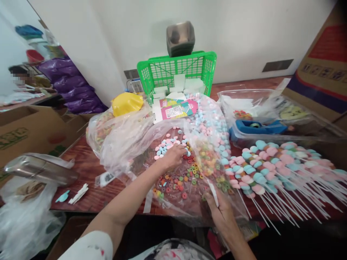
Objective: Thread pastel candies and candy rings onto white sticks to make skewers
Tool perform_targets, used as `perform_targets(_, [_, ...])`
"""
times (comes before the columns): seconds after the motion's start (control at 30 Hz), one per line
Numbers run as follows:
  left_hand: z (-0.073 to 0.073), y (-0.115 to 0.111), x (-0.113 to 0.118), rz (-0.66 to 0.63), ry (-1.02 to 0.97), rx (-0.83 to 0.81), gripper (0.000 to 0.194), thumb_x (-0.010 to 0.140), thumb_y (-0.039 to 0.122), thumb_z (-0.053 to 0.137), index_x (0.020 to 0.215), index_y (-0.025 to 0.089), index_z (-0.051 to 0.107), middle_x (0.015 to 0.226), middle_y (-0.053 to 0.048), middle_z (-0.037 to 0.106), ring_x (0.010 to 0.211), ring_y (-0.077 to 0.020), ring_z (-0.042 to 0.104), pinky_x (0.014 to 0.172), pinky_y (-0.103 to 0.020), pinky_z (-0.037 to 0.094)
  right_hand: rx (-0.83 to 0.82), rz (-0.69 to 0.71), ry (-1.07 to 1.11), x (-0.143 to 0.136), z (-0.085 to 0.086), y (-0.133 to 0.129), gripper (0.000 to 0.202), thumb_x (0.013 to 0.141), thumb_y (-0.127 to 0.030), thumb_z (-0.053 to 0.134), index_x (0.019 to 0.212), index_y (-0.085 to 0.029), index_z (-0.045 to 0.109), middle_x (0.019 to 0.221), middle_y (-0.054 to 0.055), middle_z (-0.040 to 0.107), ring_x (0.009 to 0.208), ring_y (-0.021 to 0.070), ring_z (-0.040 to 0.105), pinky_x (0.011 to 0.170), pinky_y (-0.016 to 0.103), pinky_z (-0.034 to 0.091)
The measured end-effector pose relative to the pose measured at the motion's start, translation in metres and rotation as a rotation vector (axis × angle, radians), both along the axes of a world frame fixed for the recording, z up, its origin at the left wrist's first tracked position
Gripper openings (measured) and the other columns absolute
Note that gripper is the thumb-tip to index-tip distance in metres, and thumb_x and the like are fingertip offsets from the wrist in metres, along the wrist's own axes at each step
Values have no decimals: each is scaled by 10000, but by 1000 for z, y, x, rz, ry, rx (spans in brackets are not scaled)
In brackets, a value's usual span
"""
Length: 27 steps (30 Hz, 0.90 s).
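Observation:
My left hand (175,157) reaches into a pile of pink and blue candies (163,148) on clear plastic. Its fingers are curled together at the pile's right edge, and whatever is between them is hidden. In my right hand (222,213), by the table's front edge, a white stick (213,193) is gripped between thumb and fingers. Multicoloured ring-shaped pieces (177,182) lie loose between the hands. Beside the right hand, a clear plastic bag (208,155) bears more rings and candies. Skewers threaded with pink and blue candies (271,162) are heaped at the right, white sticks pointing forward.
A green basket (211,72) stands against the wall, with a printed card (176,110) before it. At the right sits a clear tub (244,139) with a blue tape dispenser (261,127). A metal flask (40,169) lies left. Another person (40,82) sits far left.

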State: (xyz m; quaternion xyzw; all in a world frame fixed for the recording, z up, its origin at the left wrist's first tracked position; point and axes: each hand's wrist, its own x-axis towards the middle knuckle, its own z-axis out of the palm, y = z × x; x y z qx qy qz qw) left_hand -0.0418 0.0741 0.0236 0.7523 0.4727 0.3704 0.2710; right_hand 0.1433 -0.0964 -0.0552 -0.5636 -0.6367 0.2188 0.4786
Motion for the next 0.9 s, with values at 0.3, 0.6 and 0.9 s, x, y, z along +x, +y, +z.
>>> perform_targets(0.3, [-2, -6, -8, -165, 138, 56, 172, 725, 88, 599, 825, 172, 710, 786, -46, 615, 821, -194, 553, 842, -329, 428, -12, 73, -18, -2, 5, 1, 478, 903, -219, 483, 1380, -234, 468, 1316, 73, 596, 1227, 221, 550, 1023, 428, 460])
perform_targets(0.6, [-16, -79, -18, 45, -672, -726, 348, 569, 278, 840, 843, 137, 678, 690, -5, 677, 558, -113, 611, 568, -243, 512, -37, 16, 130, -2, 8, 2, 301, 937, -329, 470, 1109, -216, 689, 1063, 70, 716, 998, 222, 659, 938, 404, 504])
perform_targets(0.9, [2, -104, 1, -74, -786, -607, 401, 737, 264, 744, 1119, 175, 659, 670, 3, 669, 511, -92, 606, 478, -187, 484, -60, 151, 37, -1, 20, 3, 321, 955, -333, 437, 1144, -237, 678, 1060, 51, 720, 990, 217, 659, 895, 375, 519])
